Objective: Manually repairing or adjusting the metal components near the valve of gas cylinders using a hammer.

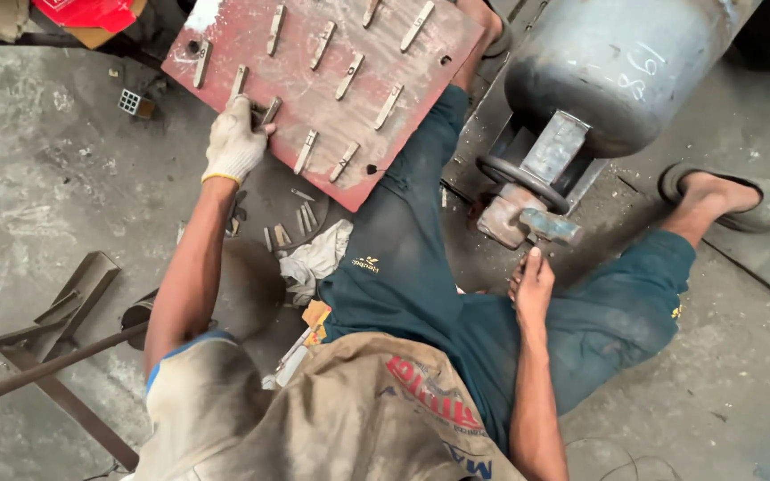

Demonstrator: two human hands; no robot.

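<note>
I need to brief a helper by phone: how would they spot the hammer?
Start at the big grey gas cylinder lying on the floor. Below its base ring, the bare right hand holds the hammer; its blocky grey head sits beside a rusty metal block.

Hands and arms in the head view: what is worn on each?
The left hand wears a dirty off-white knit glove with a yellow cuff edge. The right hand is bare. Both forearms are uncovered; short, grimy beige sleeves, blue-trimmed, end near the shoulders.

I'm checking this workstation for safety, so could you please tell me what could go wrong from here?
The bare right hand grips a hammer, so a glancing blow could hurt it. The red plate rests tilted on the leg; held only by the gloved left hand, it might slide. Open sandals leave toes exposed.
</note>
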